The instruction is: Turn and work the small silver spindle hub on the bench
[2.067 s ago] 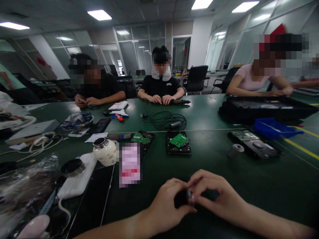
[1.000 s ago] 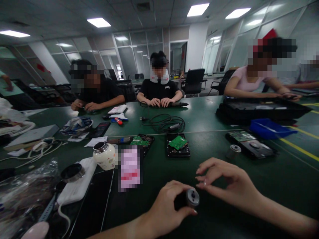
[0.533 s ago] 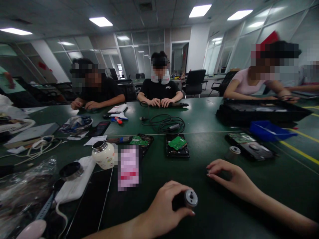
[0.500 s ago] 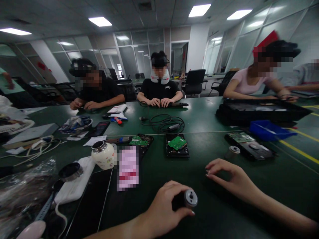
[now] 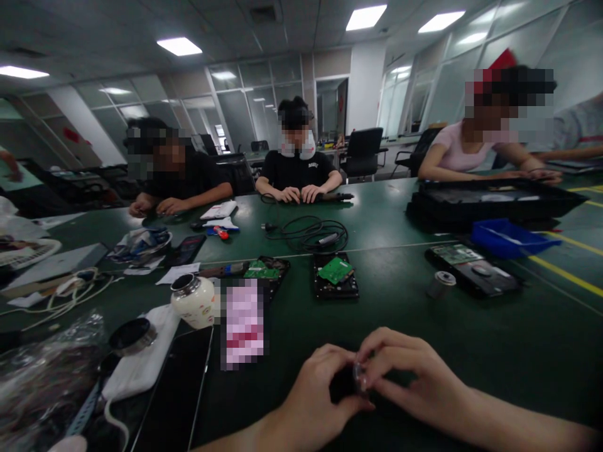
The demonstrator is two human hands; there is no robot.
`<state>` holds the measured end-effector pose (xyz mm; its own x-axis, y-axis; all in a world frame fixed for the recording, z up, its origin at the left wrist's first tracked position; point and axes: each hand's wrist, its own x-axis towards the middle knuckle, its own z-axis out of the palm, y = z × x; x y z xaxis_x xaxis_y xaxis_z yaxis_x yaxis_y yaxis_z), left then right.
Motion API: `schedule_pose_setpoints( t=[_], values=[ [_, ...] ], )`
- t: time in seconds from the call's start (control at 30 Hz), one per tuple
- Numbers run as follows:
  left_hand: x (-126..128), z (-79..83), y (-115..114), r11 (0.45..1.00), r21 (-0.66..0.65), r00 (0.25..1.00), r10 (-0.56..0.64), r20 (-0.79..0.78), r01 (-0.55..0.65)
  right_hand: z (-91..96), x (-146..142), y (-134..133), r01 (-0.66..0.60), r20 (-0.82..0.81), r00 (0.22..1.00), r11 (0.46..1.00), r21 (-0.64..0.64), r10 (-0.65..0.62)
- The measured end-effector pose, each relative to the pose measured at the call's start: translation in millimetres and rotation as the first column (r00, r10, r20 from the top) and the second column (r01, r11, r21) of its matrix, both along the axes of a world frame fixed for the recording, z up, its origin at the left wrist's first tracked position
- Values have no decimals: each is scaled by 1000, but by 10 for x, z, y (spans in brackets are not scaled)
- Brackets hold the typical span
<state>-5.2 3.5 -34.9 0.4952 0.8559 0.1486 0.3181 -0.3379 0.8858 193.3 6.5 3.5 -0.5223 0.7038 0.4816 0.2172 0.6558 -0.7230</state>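
Low in the middle of the head view, my left hand (image 5: 315, 389) curls its thumb and fingers around a small cylindrical metal motor (image 5: 357, 375). The fingertips of my right hand (image 5: 414, 373) are pinched together at the motor's end face. They cover most of that face, and whatever may sit between them is too small to make out. A second such motor (image 5: 441, 285) stands upright on the green table beyond my right hand. Beside it lies a hard drive (image 5: 475, 271).
Ahead are two more drives with green circuit boards (image 5: 335, 271) (image 5: 262, 269) and a coiled cable (image 5: 313, 233). To the left stand a cream jar (image 5: 193, 304) and a black phone (image 5: 174, 389). A blue tray (image 5: 509, 238) lies right. Several people sit opposite.
My right hand has moved left and down from beside the standing motor, bringing its pinched fingertips to the end of the motor in my left hand. The left hand keeps its hold.
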Motion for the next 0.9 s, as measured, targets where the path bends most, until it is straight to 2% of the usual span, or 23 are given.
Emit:
schedule_pose_setpoints(
  t=[0.2, 0.37, 0.63, 0.9],
  values=[
    [8, 18, -3, 1000, 19, 1000, -2, 7, 2, -4, -1, -14, 8, -87, 996, 999, 49, -4],
    [21, 19, -1, 1000, -4, 1000, 22, -8, -22, -31, -36, -10, 19, -43, 999, 999, -36, -21],
    [12, 11, 0, 1000, 6, 1000, 12, -5, -12, -32, -23, -13, -2, -47, 999, 999, -49, 0],
    [3, 13, -8, 1000, 25, 1000, -2, -14, 2, -106, 10, 13, -25, -39, 999, 999, 27, 26]
  ],
)
